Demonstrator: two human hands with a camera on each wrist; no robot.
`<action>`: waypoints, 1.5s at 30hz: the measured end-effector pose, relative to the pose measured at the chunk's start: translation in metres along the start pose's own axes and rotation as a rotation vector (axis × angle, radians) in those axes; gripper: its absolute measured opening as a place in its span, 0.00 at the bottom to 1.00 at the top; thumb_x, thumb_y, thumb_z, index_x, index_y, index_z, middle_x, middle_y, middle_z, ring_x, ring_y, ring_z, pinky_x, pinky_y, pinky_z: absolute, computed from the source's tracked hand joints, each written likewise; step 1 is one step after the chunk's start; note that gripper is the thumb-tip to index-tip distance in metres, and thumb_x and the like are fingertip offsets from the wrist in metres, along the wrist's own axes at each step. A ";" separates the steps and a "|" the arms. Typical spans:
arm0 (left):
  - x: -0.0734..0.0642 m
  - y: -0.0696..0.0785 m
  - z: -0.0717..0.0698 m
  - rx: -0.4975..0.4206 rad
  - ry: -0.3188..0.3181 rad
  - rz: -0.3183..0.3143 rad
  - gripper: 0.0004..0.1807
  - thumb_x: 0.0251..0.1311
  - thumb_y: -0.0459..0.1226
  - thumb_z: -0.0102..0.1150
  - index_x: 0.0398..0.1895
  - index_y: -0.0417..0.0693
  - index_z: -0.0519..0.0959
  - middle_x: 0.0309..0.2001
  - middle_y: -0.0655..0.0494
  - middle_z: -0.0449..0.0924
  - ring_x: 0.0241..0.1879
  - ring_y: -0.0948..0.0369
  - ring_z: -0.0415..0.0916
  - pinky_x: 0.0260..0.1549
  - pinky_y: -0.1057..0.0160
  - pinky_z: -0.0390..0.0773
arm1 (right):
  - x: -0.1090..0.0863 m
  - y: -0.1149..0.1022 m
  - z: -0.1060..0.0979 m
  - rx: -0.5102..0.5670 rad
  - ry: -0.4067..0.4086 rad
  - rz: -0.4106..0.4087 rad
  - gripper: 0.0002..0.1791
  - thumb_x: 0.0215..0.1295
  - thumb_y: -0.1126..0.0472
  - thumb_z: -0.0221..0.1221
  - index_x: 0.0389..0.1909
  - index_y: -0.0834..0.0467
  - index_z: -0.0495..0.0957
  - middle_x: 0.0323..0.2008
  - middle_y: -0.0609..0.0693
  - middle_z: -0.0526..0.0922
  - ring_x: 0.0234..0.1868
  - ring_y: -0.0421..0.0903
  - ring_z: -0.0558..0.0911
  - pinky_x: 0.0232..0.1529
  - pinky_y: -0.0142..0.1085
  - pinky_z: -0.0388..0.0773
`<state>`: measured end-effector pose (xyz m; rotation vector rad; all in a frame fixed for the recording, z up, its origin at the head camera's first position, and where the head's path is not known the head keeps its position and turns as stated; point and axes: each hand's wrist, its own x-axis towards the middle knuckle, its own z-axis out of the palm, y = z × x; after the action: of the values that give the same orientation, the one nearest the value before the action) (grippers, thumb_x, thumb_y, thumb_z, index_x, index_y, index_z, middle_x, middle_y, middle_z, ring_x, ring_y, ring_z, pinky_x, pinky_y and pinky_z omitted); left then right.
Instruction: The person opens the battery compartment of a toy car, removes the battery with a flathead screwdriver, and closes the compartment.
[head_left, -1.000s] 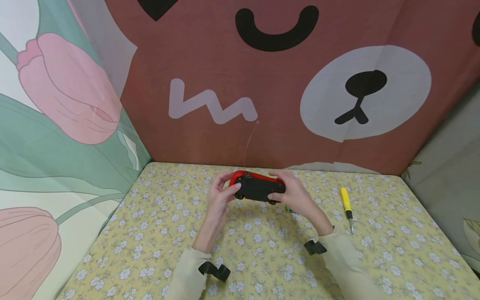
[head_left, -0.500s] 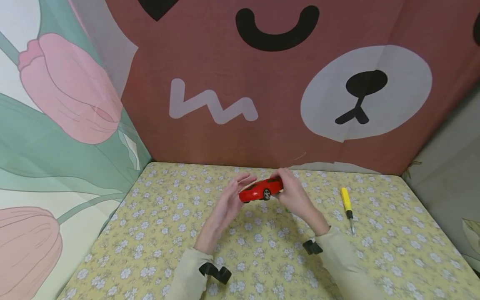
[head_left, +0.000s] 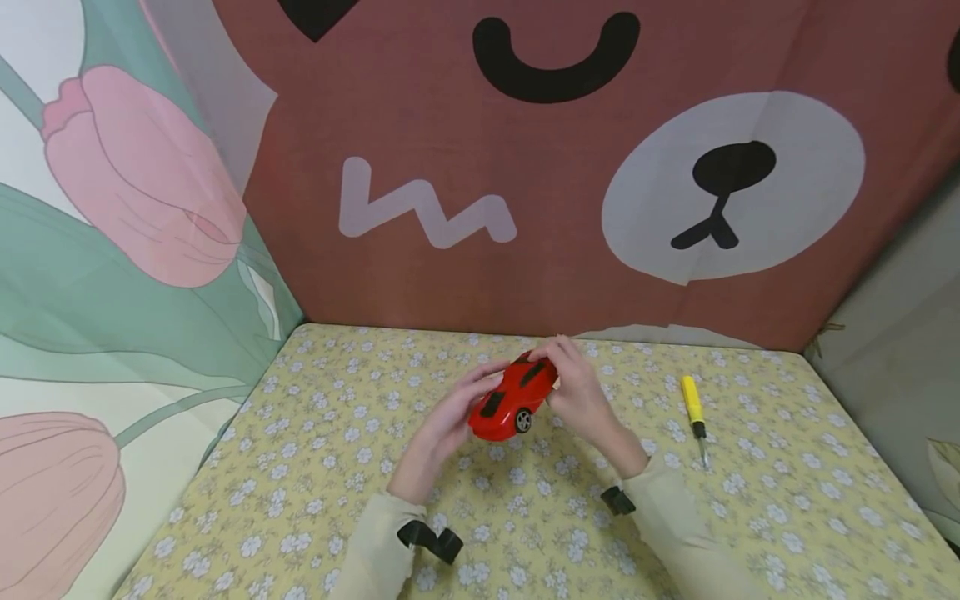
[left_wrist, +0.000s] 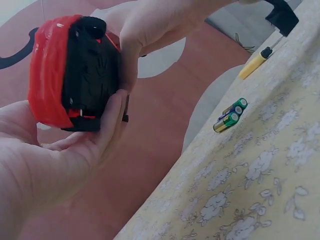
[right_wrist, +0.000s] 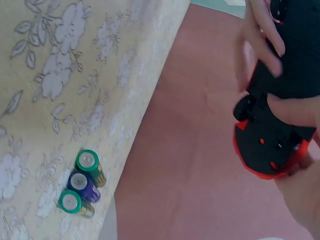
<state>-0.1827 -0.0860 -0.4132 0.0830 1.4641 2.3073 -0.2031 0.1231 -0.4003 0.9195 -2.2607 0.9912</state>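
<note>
Held up over the table is a red toy car [head_left: 502, 404] with black windows and silver-hubbed wheels. My right hand [head_left: 581, 396] grips its far end, thumb against the black underside [right_wrist: 300, 50]. At the nearer end my left hand [head_left: 453, 408] holds the car between thumb and fingers, the thumb along its upper side. Fingers [left_wrist: 111, 112] of that hand lie along the underside. Three batteries [left_wrist: 229, 116], two with green ends and one with a purple-blue body, are grouped side by side on the table; in the head view they are hidden behind the right hand.
A screwdriver [head_left: 692, 408] with a yellow handle lies on the right part of the table. The floral yellow tablecloth [head_left: 315, 467] reaches back to a printed bear backdrop [head_left: 420, 292]. Black wrist mounts [head_left: 429, 542] sit over the beige sleeves.
The toy car has turned from underside-facing to roof-facing, its front end swinging down toward me. My left hand moved off it, then came back against its side.
</note>
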 end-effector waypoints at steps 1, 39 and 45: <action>0.000 0.000 0.000 -0.010 0.012 0.006 0.30 0.76 0.37 0.52 0.78 0.41 0.63 0.63 0.45 0.78 0.49 0.61 0.83 0.44 0.65 0.84 | 0.000 0.000 0.001 0.005 0.008 0.023 0.24 0.50 0.86 0.67 0.46 0.64 0.77 0.51 0.61 0.76 0.55 0.60 0.78 0.51 0.52 0.84; 0.013 -0.011 0.040 0.619 0.251 0.423 0.33 0.73 0.36 0.59 0.78 0.37 0.63 0.78 0.39 0.58 0.75 0.45 0.60 0.68 0.45 0.68 | -0.005 -0.011 -0.001 0.408 -0.002 0.530 0.34 0.70 0.64 0.66 0.72 0.69 0.67 0.74 0.64 0.65 0.66 0.64 0.76 0.59 0.47 0.77; 0.014 -0.014 0.037 0.633 0.249 0.416 0.32 0.73 0.34 0.59 0.77 0.34 0.63 0.78 0.36 0.56 0.76 0.43 0.58 0.68 0.45 0.68 | -0.006 -0.009 0.001 0.374 -0.051 0.560 0.35 0.69 0.63 0.67 0.72 0.70 0.67 0.74 0.65 0.65 0.63 0.65 0.78 0.57 0.51 0.79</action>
<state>-0.1818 -0.0440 -0.4108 0.3117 2.4617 2.0969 -0.1928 0.1201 -0.4008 0.4433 -2.4791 1.6905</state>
